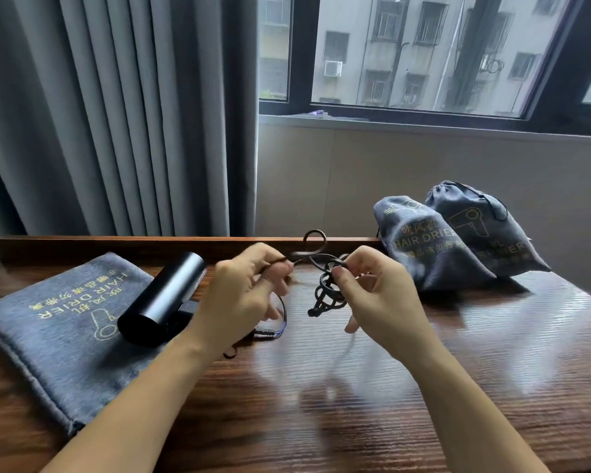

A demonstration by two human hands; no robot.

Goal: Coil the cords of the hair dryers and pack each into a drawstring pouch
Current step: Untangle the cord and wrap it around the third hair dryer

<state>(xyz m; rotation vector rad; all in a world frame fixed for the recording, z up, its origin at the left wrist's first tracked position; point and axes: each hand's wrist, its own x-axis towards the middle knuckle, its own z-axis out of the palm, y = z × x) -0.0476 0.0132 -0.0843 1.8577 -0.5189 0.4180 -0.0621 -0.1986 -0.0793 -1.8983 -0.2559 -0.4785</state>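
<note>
Cord (323,285) held above wooden table (389,387), bunched loops pinched in right hand (369,295), loose end pinched by left hand (249,288). Hair dryer (161,302) resting on flat pouch (55,322) at left, long axis running near-left to far-right w/ barrel pointing toward window. Risk: springy loops slipping fm pinch, coil unravelling.
</note>
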